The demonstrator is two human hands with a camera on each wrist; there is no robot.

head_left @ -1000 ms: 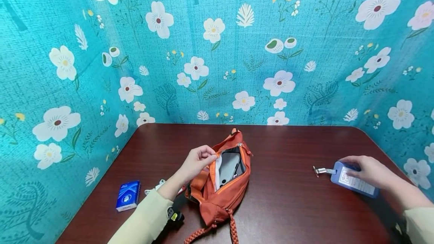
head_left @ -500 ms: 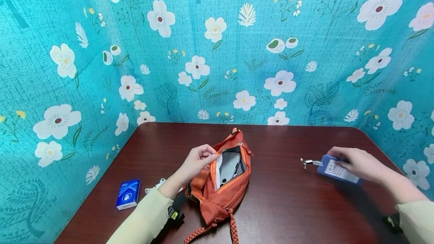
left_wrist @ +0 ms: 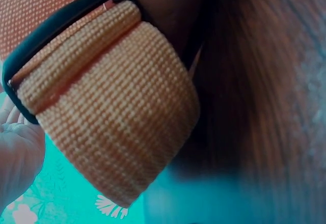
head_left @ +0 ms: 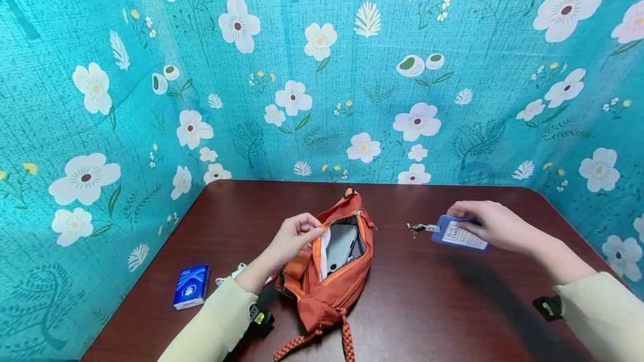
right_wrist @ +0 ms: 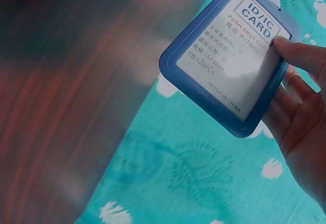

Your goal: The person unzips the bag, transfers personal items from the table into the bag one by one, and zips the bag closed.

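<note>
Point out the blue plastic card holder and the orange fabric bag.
Blue plastic card holder [right_wrist: 232, 58]: right wrist view, on its printed insert.
Orange fabric bag [head_left: 345, 288]: head view, on its side panel.

I'm holding the L arm [head_left: 259, 277] out fwd & inward, L hand [head_left: 294, 234] pinching, thumb [head_left: 312, 235] meeting bent fingers [head_left: 304, 220]. I'm angling the R arm [head_left: 560, 261] inward, R hand [head_left: 495, 222] gripping; on R-wrist cam, thumb's lying opposite its fingers.
</note>
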